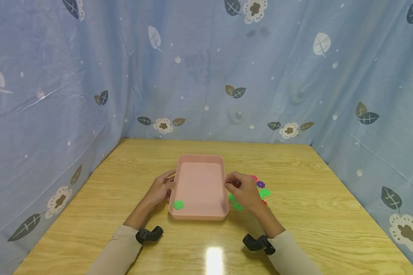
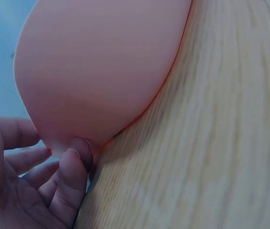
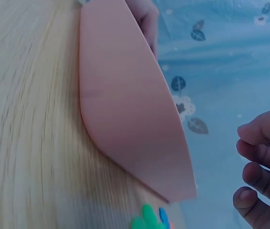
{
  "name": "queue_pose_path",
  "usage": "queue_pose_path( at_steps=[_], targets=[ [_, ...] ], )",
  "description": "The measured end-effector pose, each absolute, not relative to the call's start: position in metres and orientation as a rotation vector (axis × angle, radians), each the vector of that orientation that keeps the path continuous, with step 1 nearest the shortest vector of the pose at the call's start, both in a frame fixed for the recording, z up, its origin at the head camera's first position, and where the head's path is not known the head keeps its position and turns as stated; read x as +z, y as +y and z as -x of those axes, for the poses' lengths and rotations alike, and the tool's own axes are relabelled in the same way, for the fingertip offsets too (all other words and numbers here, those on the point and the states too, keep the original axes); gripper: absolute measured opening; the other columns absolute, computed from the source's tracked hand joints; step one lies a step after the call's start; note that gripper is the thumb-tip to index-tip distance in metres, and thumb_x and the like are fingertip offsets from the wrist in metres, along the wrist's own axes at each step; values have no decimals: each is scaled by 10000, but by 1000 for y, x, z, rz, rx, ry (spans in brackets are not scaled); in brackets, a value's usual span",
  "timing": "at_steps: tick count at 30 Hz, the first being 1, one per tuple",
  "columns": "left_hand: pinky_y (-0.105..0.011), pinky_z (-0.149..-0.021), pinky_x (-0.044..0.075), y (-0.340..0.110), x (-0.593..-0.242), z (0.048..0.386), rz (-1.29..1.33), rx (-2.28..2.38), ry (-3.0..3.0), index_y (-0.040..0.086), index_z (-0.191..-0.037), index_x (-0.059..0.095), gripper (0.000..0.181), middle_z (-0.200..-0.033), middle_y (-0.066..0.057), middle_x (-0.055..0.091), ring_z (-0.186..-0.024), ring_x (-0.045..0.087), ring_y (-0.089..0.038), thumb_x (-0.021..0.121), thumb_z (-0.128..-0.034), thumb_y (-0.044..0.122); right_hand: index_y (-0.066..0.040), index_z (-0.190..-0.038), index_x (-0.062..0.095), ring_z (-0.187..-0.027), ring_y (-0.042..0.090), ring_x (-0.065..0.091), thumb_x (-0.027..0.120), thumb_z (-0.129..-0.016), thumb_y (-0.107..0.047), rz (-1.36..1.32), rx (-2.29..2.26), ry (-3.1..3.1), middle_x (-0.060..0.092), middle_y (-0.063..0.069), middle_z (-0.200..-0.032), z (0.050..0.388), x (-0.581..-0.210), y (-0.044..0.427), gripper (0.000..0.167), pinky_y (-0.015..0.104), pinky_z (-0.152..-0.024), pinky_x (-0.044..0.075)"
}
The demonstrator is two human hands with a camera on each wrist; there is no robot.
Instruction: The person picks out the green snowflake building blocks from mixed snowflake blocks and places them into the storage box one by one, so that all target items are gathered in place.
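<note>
A shallow pink tray (image 1: pixel 199 218) stands on the table with one green flower-shaped piece (image 1: pixel 178 205) in its near left corner. My left hand (image 1: pixel 159 189) is at the tray's left side, its fingertips touching the outer wall; in the left wrist view the hand (image 2: pixel 35 181) has loosely bent fingers against the tray (image 2: pixel 97 62). At the tray's right rim is my right hand (image 1: pixel 246 191), fingers loosely bent, thumb and index tips close together. In the right wrist view nothing shows in this hand (image 3: pixel 266 167), which is apart from the tray (image 3: pixel 125 105).
Several flower-shaped pieces lie right of the tray, partly behind my right hand: green (image 1: pixel 265 192), purple (image 1: pixel 260 184), pink (image 1: pixel 254 178) and red (image 1: pixel 264 202). A patterned blue curtain (image 1: pixel 206 76) stands behind and at both sides of the wooden table (image 1: pixel 124 168).
</note>
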State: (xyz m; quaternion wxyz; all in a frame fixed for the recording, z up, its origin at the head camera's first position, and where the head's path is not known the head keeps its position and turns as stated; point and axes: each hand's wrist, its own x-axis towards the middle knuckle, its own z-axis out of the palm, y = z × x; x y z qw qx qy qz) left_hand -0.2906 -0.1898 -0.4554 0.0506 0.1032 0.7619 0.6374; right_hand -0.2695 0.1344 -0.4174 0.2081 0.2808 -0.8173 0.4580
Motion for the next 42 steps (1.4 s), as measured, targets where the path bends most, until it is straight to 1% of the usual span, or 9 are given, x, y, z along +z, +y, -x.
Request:
queue_pose_path(
  at_steps=[4, 8, 14, 17, 21, 25, 32, 36, 42],
  targets=[
    [-232, -464, 488, -190, -457, 291, -304, 1944, 2316, 37, -1580, 315, 575, -1492, -252, 495, -524, 565, -146, 479, -1030, 61, -84, -839, 710, -557, 94, 503, 758, -845, 45, -783, 1255, -2268, 659, -36, -722, 271, -421, 145, 137, 235, -504, 467],
    [-238, -471, 499, -189, -458, 290, -296, 1935, 2312, 44, -1583, 312, 573, -1494, -251, 495, -535, 576, -149, 479, -1035, 67, -70, -851, 715, -557, 86, 518, 774, -831, 46, -773, 1238, -2304, 654, -34, -724, 273, -423, 155, 131, 237, -498, 475],
    [-246, -455, 484, -189, -453, 290, -277, 1954, 2327, 52, -1578, 323, 572, -1507, -238, 484, -523, 557, -163, 482, -1029, 71, -61, -891, 732, -610, 121, 554, 772, -850, -18, -751, 1170, -2492, 653, -53, -740, 272, -419, 167, 72, 255, -548, 484],
    [-249, -456, 486, -189, -453, 290, -280, 1949, 2327, 44, -1580, 310, 575, -1521, -240, 465, -527, 557, -166, 477, -1030, 72, -67, -897, 728, -617, 129, 542, 764, -858, -43, -751, 1115, -2629, 632, -63, -738, 271, -418, 173, 59, 262, -567, 476],
    [-255, -462, 495, -190, -454, 290, -293, 1940, 2326, 30, -1583, 287, 584, -1533, -253, 442, -537, 564, -164, 474, -1032, 80, -135, -826, 690, -628, 129, 513, 789, -843, -74, -730, 1010, -2800, 594, -64, -711, 268, -418, 179, 117, 276, -566, 453],
    [-256, -478, 507, -190, -455, 290, -301, 1942, 2321, 34, -1579, 297, 580, -1522, -253, 458, -558, 582, -164, 480, -1031, 83, -172, -795, 676, -656, 138, 531, 829, -811, -115, -683, 928, -2945, 592, -61, -713, 266, -419, 180, 163, 299, -577, 471],
    [-254, -489, 511, -190, -456, 290, -316, 1951, 2310, 30, -1569, 327, 567, -1501, -258, 482, -576, 589, -146, 480, -1024, 62, -156, -863, 734, -775, 136, 559, 883, -741, -157, -577, 782, -3056, 628, -69, -802, 265, -420, 177, 193, 341, -702, 511],
    [-264, -500, 525, -190, -456, 290, -314, 1943, 2320, 38, -1570, 329, 572, -1508, -245, 480, -586, 600, -156, 486, -1021, 71, -156, -887, 749, -779, 131, 573, 900, -737, -187, -529, 768, -3101, 641, -74, -809, 265, -421, 175, 215, 346, -706, 524],
    [-252, -484, 516, -190, -456, 290, -303, 1954, 2324, 39, -1564, 343, 563, -1492, -246, 500, -558, 593, -149, 488, -1021, 61, -142, -890, 753, -788, 131, 584, 899, -740, -174, -520, 804, -3104, 651, -67, -815, 266, -424, 175, 212, 347, -717, 536]
  ],
)
